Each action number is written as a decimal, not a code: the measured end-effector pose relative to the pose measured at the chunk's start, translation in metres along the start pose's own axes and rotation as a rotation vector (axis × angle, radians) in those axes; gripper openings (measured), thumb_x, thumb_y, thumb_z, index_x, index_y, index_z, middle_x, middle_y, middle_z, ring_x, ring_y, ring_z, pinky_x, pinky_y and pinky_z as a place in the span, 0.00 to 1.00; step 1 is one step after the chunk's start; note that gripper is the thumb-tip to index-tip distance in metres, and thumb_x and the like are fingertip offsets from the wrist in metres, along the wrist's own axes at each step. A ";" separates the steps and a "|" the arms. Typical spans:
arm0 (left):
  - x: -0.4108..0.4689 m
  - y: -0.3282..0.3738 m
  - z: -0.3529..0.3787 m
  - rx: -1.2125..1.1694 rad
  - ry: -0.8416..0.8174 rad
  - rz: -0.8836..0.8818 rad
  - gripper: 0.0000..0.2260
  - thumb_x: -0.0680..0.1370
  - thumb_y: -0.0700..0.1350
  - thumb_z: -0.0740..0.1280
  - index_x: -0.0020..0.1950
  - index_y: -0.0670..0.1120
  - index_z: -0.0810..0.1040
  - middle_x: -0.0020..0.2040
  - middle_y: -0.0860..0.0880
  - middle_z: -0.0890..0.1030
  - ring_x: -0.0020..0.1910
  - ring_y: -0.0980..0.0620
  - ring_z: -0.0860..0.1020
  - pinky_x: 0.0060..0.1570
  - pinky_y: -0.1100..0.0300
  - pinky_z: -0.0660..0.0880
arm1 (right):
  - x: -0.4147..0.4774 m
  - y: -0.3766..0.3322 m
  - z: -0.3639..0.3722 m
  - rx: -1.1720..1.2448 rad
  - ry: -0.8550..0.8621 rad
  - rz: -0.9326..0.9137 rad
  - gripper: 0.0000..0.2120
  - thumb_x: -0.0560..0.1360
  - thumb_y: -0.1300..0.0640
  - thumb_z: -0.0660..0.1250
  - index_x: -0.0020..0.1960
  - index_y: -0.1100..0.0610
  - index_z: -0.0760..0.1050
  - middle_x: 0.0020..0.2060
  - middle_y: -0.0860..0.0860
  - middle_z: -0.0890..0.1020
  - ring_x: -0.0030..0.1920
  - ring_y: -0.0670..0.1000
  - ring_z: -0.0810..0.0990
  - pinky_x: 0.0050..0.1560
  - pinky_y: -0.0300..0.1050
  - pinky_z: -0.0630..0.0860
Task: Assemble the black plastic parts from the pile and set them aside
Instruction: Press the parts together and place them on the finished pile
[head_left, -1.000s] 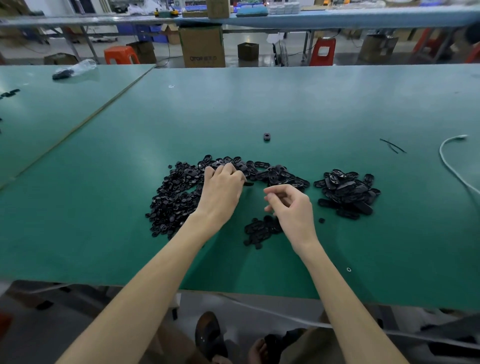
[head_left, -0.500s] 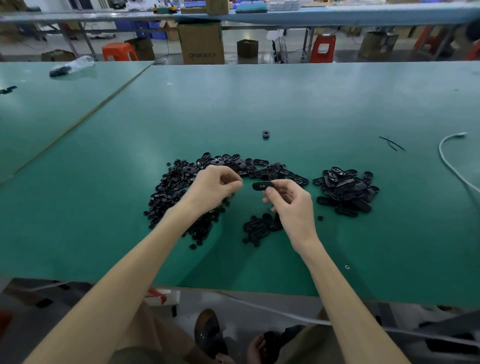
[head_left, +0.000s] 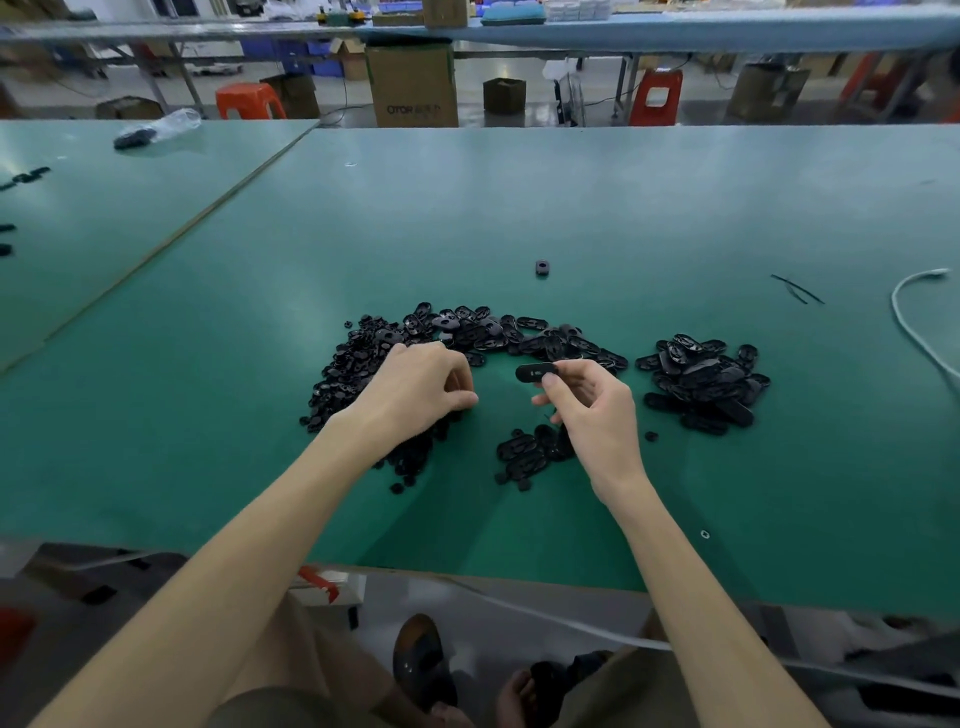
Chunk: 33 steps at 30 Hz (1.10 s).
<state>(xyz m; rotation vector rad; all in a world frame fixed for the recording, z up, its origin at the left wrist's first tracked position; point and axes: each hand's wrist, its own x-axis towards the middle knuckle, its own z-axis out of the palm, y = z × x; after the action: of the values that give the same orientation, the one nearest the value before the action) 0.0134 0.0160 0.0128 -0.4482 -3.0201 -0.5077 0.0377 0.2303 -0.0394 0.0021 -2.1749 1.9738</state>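
Observation:
A curved pile of black plastic parts (head_left: 467, 332) lies on the green table (head_left: 571, 208). My right hand (head_left: 592, 405) pinches a black oval part (head_left: 535, 372) between thumb and fingers, held above the table. My left hand (head_left: 421, 387) hovers over the left end of the pile with its fingers curled together; whether a small piece sits in its fingertips is hidden. A separate heap of oval parts (head_left: 704, 382) lies to the right. A smaller cluster of parts (head_left: 530, 452) sits below my right hand.
One lone black part (head_left: 542, 267) lies farther back. Thin black strips (head_left: 797, 288) and a white cable (head_left: 914, 322) lie at the right. A plastic bag (head_left: 161, 127) rests on the neighbouring table at the left. Boxes and stools stand beyond the far edge.
My right hand has lifted a black oval part into view. My left hand has drawn back from the top of the pile toward me and curled its fingers.

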 end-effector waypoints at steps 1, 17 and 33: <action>0.001 0.001 0.001 0.021 -0.031 0.004 0.05 0.78 0.51 0.74 0.49 0.51 0.83 0.45 0.56 0.77 0.45 0.55 0.75 0.61 0.53 0.68 | 0.000 0.000 0.000 -0.004 -0.003 0.000 0.03 0.81 0.60 0.71 0.52 0.53 0.81 0.41 0.45 0.87 0.45 0.50 0.88 0.45 0.53 0.83; 0.007 0.002 0.004 0.121 -0.022 0.004 0.08 0.80 0.51 0.72 0.50 0.47 0.82 0.43 0.56 0.76 0.45 0.53 0.73 0.62 0.53 0.64 | 0.000 0.001 0.001 -0.011 -0.013 0.006 0.04 0.81 0.60 0.71 0.50 0.52 0.81 0.40 0.45 0.87 0.44 0.49 0.88 0.46 0.53 0.82; -0.008 0.025 0.014 -0.648 0.116 -0.053 0.04 0.81 0.43 0.72 0.49 0.45 0.79 0.39 0.50 0.86 0.40 0.54 0.85 0.45 0.63 0.78 | -0.001 -0.003 0.001 0.030 0.006 0.002 0.04 0.82 0.62 0.69 0.52 0.54 0.80 0.44 0.46 0.88 0.39 0.49 0.87 0.36 0.39 0.78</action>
<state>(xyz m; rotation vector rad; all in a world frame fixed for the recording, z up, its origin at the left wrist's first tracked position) 0.0279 0.0409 0.0063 -0.3380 -2.6966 -1.4648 0.0390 0.2287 -0.0363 -0.0011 -2.1422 2.0043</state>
